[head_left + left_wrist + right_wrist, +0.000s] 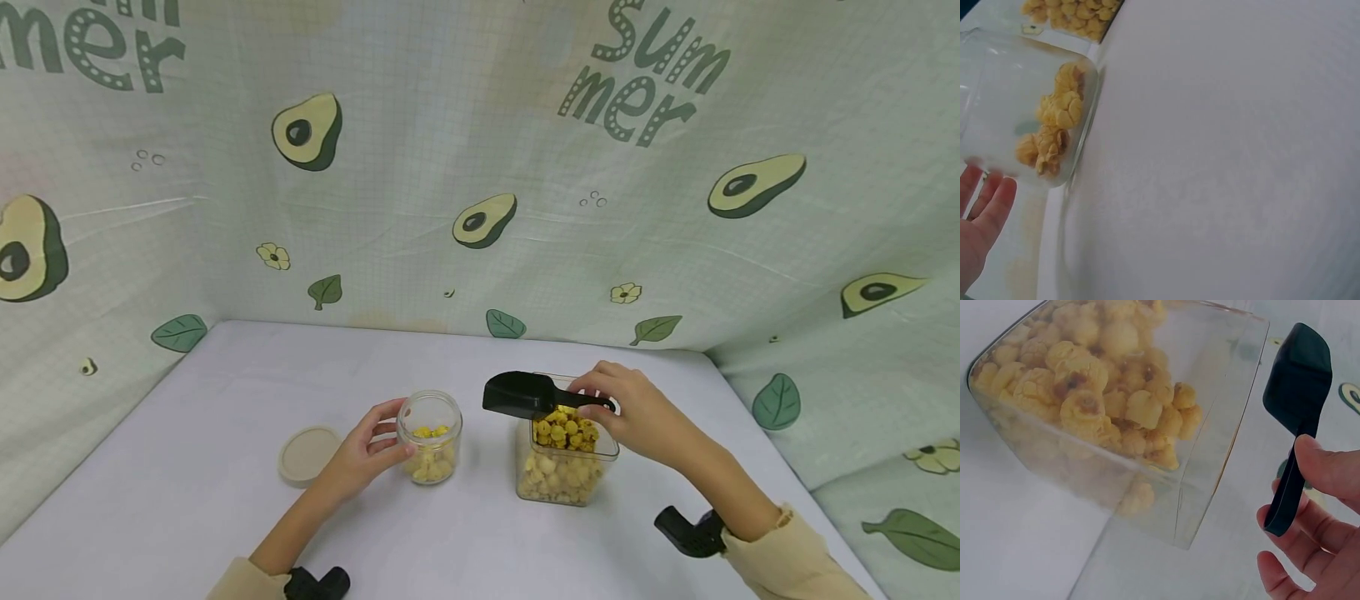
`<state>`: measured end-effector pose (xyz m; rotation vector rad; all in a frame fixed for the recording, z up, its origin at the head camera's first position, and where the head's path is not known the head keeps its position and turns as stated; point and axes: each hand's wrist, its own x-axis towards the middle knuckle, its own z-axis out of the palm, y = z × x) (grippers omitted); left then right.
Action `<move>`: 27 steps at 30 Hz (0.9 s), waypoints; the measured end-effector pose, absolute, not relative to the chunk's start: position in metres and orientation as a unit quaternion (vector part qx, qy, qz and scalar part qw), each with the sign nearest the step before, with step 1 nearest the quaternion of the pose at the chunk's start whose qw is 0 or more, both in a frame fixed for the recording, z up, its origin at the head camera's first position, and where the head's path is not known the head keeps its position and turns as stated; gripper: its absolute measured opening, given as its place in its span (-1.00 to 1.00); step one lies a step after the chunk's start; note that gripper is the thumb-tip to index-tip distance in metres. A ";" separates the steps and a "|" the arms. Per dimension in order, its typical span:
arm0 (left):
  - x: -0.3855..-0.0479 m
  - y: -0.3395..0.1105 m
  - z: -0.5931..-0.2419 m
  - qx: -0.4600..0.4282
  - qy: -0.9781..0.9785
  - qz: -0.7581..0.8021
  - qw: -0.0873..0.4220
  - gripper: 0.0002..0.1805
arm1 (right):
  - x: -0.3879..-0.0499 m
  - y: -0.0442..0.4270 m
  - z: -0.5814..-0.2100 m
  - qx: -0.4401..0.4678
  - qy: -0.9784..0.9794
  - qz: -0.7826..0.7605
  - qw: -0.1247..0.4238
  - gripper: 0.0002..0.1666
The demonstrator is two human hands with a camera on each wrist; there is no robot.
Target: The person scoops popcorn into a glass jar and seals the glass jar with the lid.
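1. The left hand [375, 446] cups the left side of an upright clear jar [454, 425], fingers and thumb spread about its wall. The jar's mouth is uncovered; popcorn [433, 462] lies in its lower part.
2. The right hand [622, 408] pinches the handle of a black scoop [521, 393] between thumb and fingers, the other fingers loosely bent. The scoop's contents cannot be made out.
3. The scoop is held over a square-sided clear container [525, 467], its bowl reaching past the left rim toward the jar. In the right wrist view, scoop and container wall are apart.
4. More popcorn [566, 432] sits in the container, below the open top.
5. A narrow strip of white tabletop [450, 550] separates jar and container; wider stretches run to the table's front, left and right edges.
6. A round beige lid [309, 456] lies flat left of the jar, close to the left wrist.
7. Behind the table's back edge hangs an avocado-printed curtain [405, 117].
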<state>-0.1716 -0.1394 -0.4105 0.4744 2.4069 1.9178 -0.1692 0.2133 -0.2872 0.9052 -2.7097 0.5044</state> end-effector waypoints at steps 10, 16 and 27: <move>-0.166 -0.135 -0.398 0.187 0.817 0.543 -0.060 -0.25 | -0.167 0.231 -0.291 0.309 -0.926 0.170 0.136 -0.69; -0.153 -0.117 -0.372 0.219 0.826 0.506 -0.113 -0.23 | -0.165 0.242 -0.294 0.300 -0.927 0.181 0.138 -0.70; -0.131 -0.066 -0.347 0.287 0.834 0.457 -0.114 -0.29 | -0.161 0.258 -0.298 0.288 -0.928 0.174 0.159 -0.68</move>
